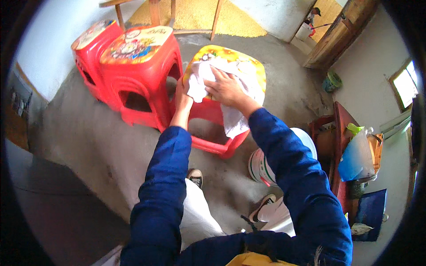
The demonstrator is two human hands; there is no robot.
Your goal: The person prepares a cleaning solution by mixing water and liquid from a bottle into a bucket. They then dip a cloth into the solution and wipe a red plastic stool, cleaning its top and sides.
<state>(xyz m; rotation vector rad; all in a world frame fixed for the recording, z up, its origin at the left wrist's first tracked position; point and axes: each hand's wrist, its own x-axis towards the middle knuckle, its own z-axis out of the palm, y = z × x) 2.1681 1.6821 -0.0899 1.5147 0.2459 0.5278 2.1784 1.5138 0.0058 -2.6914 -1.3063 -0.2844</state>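
Note:
A red plastic stool (pixel 208 114) with a yellow printed top stands in front of me. My right hand (pixel 226 87) lies on a white cloth (pixel 248 78), pressing it against the seat. Part of the cloth is bunched near the fingers, and one end hangs over the stool's near side. At the seat's left edge, my left hand (pixel 182 97) grips the stool; most of its fingers are hidden. Two more red plastic stools, a nearer one (pixel 139 73) and a farther one (pixel 88 55), stand side by side to the left.
A white bucket (pixel 261 168) is on the floor by my right forearm. Yellow grain (pixel 196 15) lies heaped behind a wooden frame (pixel 154 13). Right, a dark red table (pixel 339 159) holds plastic bags (pixel 357 158). A green bucket (pixel 332 82) stands by the wall. Beyond the doorway is a person (pixel 313 18).

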